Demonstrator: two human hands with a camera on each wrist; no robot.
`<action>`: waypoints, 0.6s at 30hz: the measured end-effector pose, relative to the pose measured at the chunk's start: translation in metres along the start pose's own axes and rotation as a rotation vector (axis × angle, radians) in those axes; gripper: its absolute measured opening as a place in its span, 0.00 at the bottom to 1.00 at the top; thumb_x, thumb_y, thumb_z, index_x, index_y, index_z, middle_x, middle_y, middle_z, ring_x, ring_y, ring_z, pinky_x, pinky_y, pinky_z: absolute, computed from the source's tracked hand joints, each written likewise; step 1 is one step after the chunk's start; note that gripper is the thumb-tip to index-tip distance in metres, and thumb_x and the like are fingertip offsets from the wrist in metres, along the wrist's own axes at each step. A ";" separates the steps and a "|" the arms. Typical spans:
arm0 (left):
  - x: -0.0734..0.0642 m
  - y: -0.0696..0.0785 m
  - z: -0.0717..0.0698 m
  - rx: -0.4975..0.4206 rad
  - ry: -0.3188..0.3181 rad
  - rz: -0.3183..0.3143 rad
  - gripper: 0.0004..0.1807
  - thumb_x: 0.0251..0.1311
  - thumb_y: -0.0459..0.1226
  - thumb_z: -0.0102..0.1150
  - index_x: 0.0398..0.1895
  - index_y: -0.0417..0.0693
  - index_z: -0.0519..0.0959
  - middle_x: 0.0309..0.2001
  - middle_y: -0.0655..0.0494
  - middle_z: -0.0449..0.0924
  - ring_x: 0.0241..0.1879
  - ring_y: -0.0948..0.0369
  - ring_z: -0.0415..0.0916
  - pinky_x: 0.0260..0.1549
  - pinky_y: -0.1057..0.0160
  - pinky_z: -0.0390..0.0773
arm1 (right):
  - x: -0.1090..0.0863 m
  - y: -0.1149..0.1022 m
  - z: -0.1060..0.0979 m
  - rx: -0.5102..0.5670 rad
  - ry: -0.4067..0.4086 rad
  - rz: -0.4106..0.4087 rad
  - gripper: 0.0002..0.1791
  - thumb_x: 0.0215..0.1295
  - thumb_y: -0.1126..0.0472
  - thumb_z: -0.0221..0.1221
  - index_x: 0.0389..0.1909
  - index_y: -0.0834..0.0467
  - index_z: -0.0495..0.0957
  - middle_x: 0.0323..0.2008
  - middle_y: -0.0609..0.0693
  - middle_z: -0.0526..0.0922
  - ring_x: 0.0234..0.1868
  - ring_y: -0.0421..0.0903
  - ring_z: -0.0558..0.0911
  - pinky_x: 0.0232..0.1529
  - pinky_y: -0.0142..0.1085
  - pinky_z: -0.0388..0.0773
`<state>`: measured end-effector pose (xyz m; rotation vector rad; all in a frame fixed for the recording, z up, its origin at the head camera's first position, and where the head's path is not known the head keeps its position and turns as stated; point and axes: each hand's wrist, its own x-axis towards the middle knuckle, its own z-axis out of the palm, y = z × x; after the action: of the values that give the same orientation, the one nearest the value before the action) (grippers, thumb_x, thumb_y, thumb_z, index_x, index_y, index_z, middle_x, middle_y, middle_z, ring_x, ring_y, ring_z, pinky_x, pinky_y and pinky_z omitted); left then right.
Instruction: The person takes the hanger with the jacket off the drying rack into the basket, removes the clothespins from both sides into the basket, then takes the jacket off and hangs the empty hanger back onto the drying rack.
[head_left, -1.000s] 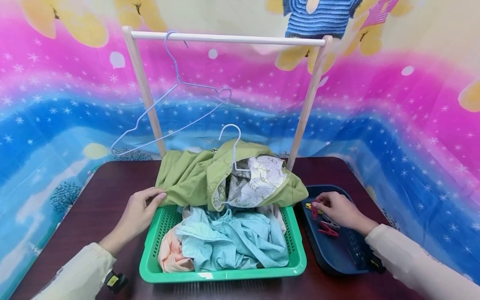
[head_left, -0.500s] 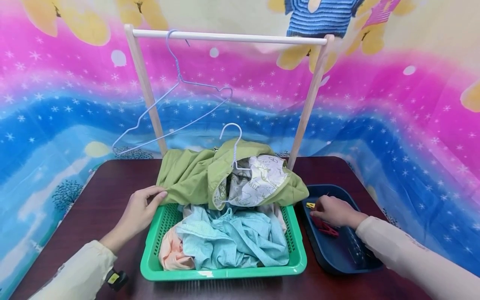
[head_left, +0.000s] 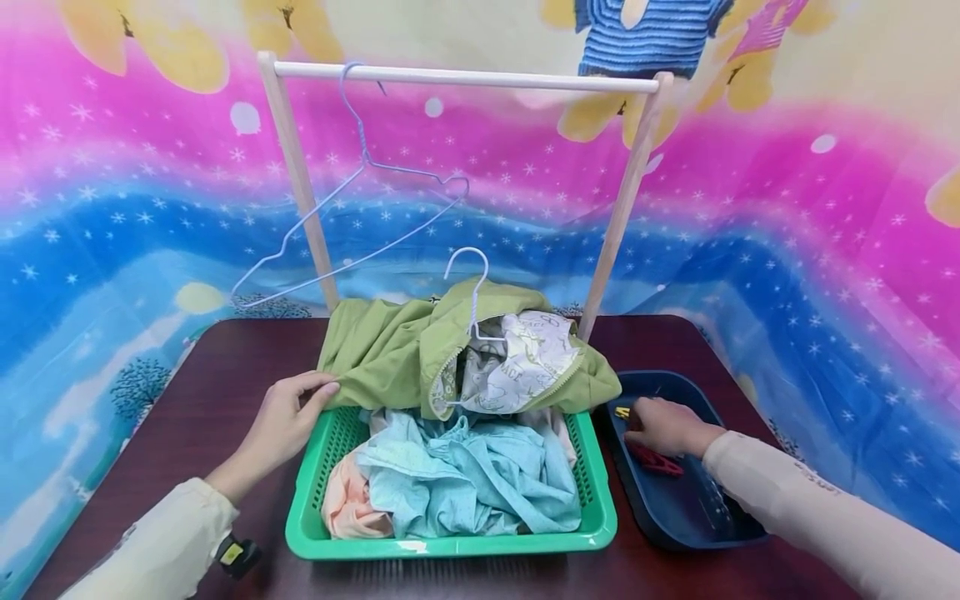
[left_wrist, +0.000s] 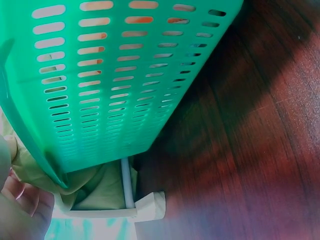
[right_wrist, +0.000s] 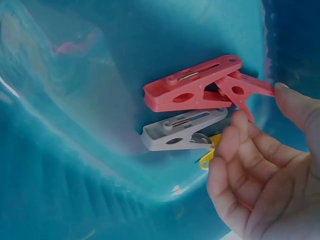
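Note:
My left hand (head_left: 279, 433) pinches the left edge of a green jacket (head_left: 375, 354), which lies bunched across the back of a green basket (head_left: 450, 548). A white hanger (head_left: 474, 308) sits in the jacket's opening, over its printed white lining. My right hand (head_left: 671, 427) reaches into a dark blue tray (head_left: 697, 521). Close up in the right wrist view, its thumb and fingertips pinch the handles of a red clothespin (right_wrist: 237, 91). Another red clothespin (right_wrist: 190, 87) overlaps it, with a grey clothespin (right_wrist: 175, 132) and a partly hidden yellow clothespin (right_wrist: 205, 161) alongside.
Light blue cloth (head_left: 472, 483) and peach cloth (head_left: 352, 504) fill the basket. Behind it stands a wooden rack (head_left: 465, 77) with a bare lilac hanger (head_left: 363, 158) hooked on its rail. All rests on a dark red-brown table (head_left: 240, 358); a patterned backdrop (head_left: 787, 183) surrounds it.
My right hand has turned and lowered over the clothespins in the tray, covering the grey one in the head view. The left hand keeps its grip on the jacket.

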<state>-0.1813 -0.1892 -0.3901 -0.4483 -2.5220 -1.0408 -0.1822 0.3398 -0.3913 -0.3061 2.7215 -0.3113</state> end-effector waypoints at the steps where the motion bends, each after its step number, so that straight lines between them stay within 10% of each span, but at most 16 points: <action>1: 0.000 0.000 0.000 0.000 0.000 0.002 0.06 0.67 0.31 0.61 0.40 0.43 0.87 0.37 0.49 0.89 0.38 0.72 0.77 0.37 0.73 0.73 | 0.001 0.000 0.000 -0.003 -0.001 -0.001 0.13 0.67 0.55 0.65 0.24 0.54 0.77 0.16 0.45 0.74 0.17 0.41 0.73 0.22 0.35 0.70; 18: 0.000 0.000 0.001 0.012 0.000 0.000 0.06 0.67 0.30 0.62 0.40 0.42 0.87 0.37 0.49 0.89 0.37 0.69 0.79 0.37 0.70 0.75 | 0.007 0.010 0.003 0.023 -0.012 -0.008 0.14 0.66 0.52 0.66 0.23 0.52 0.77 0.15 0.44 0.73 0.16 0.40 0.72 0.21 0.34 0.69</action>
<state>-0.1820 -0.1887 -0.3906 -0.4454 -2.5269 -1.0249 -0.1886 0.3471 -0.3988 -0.3112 2.7040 -0.3419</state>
